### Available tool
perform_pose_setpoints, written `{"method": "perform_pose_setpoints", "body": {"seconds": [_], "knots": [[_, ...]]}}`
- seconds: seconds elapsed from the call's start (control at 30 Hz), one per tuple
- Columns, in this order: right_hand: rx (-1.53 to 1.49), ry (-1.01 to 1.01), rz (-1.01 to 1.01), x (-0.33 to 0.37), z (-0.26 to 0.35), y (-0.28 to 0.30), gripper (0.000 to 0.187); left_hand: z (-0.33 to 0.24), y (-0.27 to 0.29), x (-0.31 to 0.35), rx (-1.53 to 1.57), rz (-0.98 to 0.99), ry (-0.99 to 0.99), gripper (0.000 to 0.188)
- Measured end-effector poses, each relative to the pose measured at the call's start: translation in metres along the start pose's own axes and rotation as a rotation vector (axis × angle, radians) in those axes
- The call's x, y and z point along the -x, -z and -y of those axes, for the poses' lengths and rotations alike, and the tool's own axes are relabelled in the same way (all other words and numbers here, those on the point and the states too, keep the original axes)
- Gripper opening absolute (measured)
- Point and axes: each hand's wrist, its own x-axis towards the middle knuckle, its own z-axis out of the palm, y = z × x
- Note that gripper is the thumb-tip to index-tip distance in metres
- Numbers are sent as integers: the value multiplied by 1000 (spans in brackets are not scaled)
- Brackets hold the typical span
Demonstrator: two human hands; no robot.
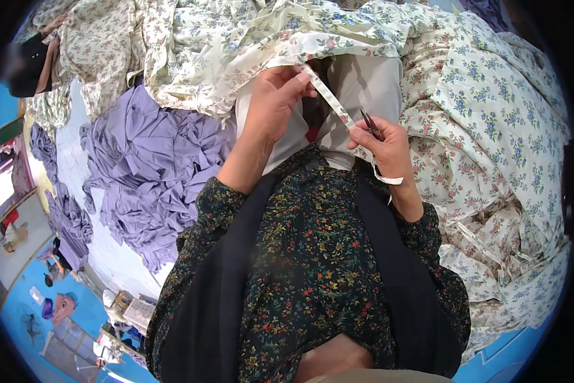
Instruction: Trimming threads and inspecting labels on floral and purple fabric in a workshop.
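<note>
My left hand [275,101] pinches one end of a narrow floral fabric strip [328,97] at the hem of a cream floral cloth [338,43] over my knees. The strip runs taut and slanting down to my right hand [389,145]. There the thumb and fingers close on it, and its loose end [389,180] curls below the wrist. Dark, pointed thread snips [370,124] also sit in my right hand, blades pointing up and away from me. Their handles are hidden in the palm.
Crumpled purple cloth [153,159] is heaped at my left. More floral cloth [485,121] piles up at my right and across the far side. At the far left another person [35,64] handles floral cloth. Other people and equipment show at lower left, on a blue floor [86,281].
</note>
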Motion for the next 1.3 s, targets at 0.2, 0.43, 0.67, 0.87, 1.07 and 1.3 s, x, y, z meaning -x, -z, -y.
{"method": "perform_pose_setpoints", "body": {"seconds": [0.2, 0.43, 0.67, 0.87, 1.07, 1.3], "knots": [[-7, -27, -5, 1, -1, 9, 20, -3, -4, -3, -33, -62, -33, 17], [258, 128, -41, -11, 17, -6, 31, 0, -6, 9, -218, -35, 59, 18], [36, -17, 167, -15, 3, 6, 20, -9, 1, -6, -177, -82, -15, 15], [32, -73, 39, -2, 10, 6, 18, -3, 3, -9, -100, -172, -49, 18], [-209, -223, 108, -4, 8, 16, 19, 16, -19, 24, 63, 194, 414, 27], [58, 47, -64, -5, 10, -5, 16, 21, -27, 31, -200, 189, 317, 13]]}}
